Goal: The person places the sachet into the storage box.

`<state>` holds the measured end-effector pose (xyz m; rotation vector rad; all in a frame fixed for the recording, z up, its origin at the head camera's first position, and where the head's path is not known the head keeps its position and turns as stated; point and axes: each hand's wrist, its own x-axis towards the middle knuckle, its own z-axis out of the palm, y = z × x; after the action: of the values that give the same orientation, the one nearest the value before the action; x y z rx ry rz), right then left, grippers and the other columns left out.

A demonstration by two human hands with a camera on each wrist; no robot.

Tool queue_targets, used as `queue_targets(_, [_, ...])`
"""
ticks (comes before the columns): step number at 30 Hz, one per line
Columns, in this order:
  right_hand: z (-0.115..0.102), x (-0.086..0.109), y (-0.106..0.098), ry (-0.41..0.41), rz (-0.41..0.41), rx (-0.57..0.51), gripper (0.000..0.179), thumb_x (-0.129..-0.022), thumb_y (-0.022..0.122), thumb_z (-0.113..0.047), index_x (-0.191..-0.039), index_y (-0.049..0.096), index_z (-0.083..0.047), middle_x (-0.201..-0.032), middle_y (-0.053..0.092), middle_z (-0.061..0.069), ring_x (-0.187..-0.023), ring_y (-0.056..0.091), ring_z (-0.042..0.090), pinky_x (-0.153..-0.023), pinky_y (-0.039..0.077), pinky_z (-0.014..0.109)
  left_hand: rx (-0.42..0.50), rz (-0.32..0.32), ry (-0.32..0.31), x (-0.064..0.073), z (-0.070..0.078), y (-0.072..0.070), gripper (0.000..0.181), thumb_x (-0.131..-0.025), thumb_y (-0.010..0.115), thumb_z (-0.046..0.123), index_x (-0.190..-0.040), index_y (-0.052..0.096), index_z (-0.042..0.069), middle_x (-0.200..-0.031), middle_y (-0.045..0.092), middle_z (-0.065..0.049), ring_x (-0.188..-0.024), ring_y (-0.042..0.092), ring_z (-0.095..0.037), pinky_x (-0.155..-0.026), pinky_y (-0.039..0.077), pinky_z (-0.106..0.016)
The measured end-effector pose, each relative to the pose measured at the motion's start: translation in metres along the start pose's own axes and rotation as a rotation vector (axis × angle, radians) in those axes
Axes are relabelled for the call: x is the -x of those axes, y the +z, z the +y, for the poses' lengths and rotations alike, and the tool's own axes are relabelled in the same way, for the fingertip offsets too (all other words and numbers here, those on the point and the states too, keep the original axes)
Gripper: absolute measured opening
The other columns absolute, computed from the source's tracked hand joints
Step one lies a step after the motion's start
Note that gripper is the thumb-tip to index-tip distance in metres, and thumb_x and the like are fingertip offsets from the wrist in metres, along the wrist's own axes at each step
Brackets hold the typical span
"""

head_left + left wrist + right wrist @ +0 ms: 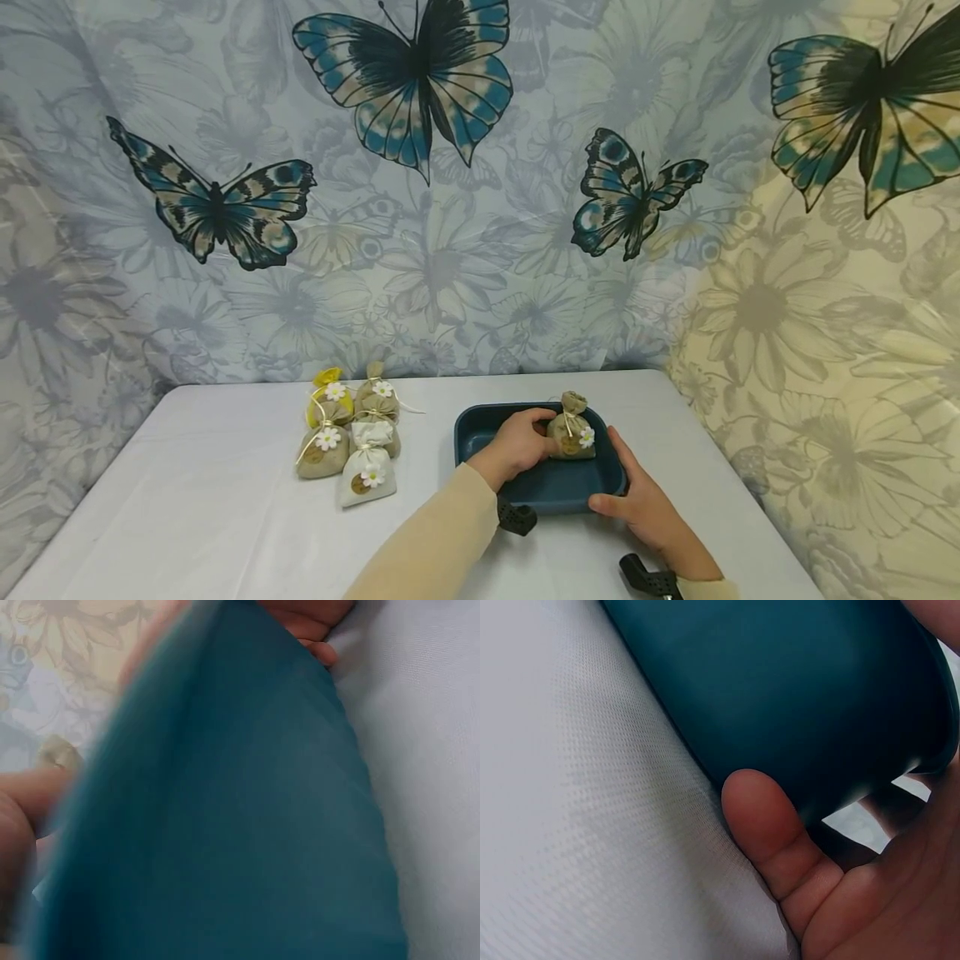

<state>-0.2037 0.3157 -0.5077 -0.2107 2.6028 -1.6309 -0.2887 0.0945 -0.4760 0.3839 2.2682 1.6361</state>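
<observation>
A small olive-beige drawstring sachet with a white daisy and a round brown tag sits upright inside the dark blue tray, towards its right end. My left hand reaches over the tray and holds this sachet from its left side, thumb low and fingers higher. In the left wrist view the tray's outer wall hides most of the sachet. My right hand grips the tray's near right corner. Its thumb presses the near wall in the right wrist view, while its fingers lie along the right end.
Left of the tray stands a cluster of several sachets: a yellow one, beige ones and a white one, all with daisies. They rest on a white-covered table. A butterfly-print cloth hangs behind.
</observation>
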Motion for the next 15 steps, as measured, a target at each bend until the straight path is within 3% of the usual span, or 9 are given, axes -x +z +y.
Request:
queue_targets(3, [-0.001,0.000,-0.001,0.011,0.002,0.000,0.109,-0.085,0.080,-0.021,-0.161,0.002,-0.027,-0.165,0.003,0.013,-0.147,0.005,0.041,-0.109,0.011,0.068,-0.002,-0.021,-0.027,0.005,0.007,-0.003,0.064,-0.082,0.081,0.007,-0.140,0.058,0.016,-0.102,0.062,-0.003,-0.074,0.062,-0.021,-0.062,0.050,-0.033])
queue_targets(7, [-0.002,0.000,-0.001,0.026,0.003,0.005,0.109,-0.085,0.080,-0.023,-0.162,0.002,-0.025,-0.165,0.003,0.015,-0.147,0.005,0.044,-0.108,0.012,0.070,-0.106,-0.009,-0.036,0.023,0.022,-0.007,0.070,-0.082,0.084,0.018,-0.145,0.053,0.019,-0.130,0.058,-0.008,-0.111,0.059,-0.027,-0.085,0.051,-0.043])
queue_targets(10, [-0.002,0.000,0.000,0.027,-0.002,0.006,0.109,-0.086,0.080,-0.023,-0.162,0.002,-0.025,-0.164,0.002,0.016,-0.146,0.005,0.046,-0.106,0.014,0.072,-0.192,-0.011,-0.012,0.044,0.034,-0.013,0.078,-0.081,0.085,0.031,-0.150,0.047,0.026,-0.148,0.046,-0.007,-0.134,0.044,-0.030,-0.099,0.043,-0.051])
queue_targets(15, [-0.002,0.000,0.000,0.031,-0.001,0.014,0.110,-0.085,0.080,-0.023,-0.162,0.000,-0.024,-0.165,0.002,0.015,-0.146,0.005,0.045,-0.107,0.013,0.071,-0.206,-0.060,0.080,0.078,0.043,-0.037,0.090,-0.081,0.083,0.045,-0.155,0.033,0.039,-0.159,0.029,-0.003,-0.140,0.035,-0.032,-0.102,0.039,-0.057])
